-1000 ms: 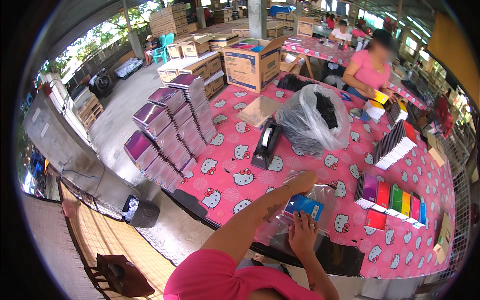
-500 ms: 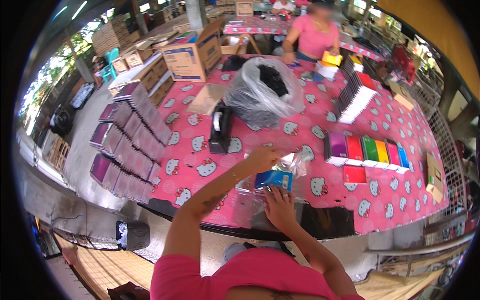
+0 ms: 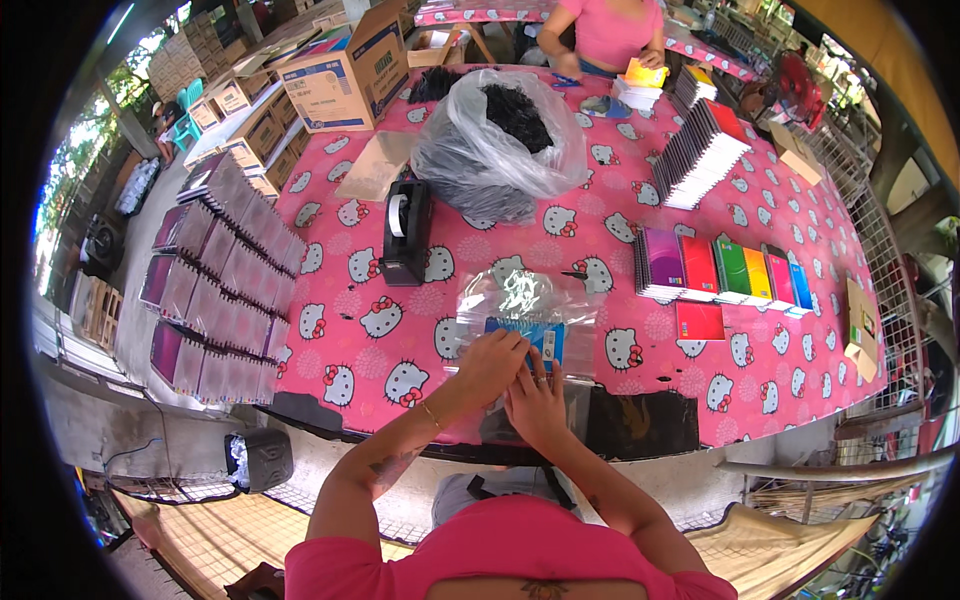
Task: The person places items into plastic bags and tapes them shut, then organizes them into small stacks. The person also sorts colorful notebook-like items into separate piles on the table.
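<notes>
A blue spiral notebook (image 3: pixel 549 341) lies in a clear plastic bag (image 3: pixel 515 291) in front of me, the bag spreading flat beyond it. My left hand (image 3: pixel 493 364) is over the notebook's near left part, its fingers curled down at the bag; its fingertips are partly hidden. Right beside it, touching, my right hand (image 3: pixel 537 402) rests on the near edge of the notebook and bag, fingers stretched out and a ring on one. A black tape dispenser (image 3: pixel 407 235) stands beyond my left hand.
Stacked purple notebooks (image 3: pixel 215 290) line the table's left side. Colourful notebooks (image 3: pixel 716 266) stand to the right, with a single red one (image 3: pixel 700 321) before them. A big clear bag of black coils (image 3: pixel 500 150) sits further back. Across the table, a person in pink (image 3: pixel 612 35) handles yellow notebooks.
My left hand has come back from the notebook's far side to its near side, beside my right hand. The whole view has shifted slightly.
</notes>
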Tool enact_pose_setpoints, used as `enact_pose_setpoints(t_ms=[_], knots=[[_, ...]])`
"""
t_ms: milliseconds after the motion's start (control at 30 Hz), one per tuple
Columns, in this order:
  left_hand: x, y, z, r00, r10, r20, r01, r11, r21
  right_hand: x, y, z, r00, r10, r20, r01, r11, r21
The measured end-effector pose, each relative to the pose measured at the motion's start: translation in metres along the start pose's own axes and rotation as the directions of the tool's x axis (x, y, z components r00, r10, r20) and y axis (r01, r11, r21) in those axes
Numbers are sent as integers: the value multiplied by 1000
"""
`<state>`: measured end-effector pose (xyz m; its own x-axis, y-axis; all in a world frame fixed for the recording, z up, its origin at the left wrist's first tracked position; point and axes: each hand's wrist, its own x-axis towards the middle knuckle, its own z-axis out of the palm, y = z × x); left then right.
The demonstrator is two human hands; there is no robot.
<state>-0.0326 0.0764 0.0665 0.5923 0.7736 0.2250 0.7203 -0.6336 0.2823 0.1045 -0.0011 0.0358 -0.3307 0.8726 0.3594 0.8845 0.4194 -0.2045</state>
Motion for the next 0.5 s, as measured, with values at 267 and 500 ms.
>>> enact_pose_setpoints(t_ms=[267, 500], knots=[[-13, 10, 2, 998, -15, -62, 18, 998, 62, 53, 50, -19, 878, 418, -233, -341, 888, 309], [-8, 20, 4, 997, -74, 35, 72, 995, 72, 26, 162, -19, 899, 214, 382, -375, 827, 419]])
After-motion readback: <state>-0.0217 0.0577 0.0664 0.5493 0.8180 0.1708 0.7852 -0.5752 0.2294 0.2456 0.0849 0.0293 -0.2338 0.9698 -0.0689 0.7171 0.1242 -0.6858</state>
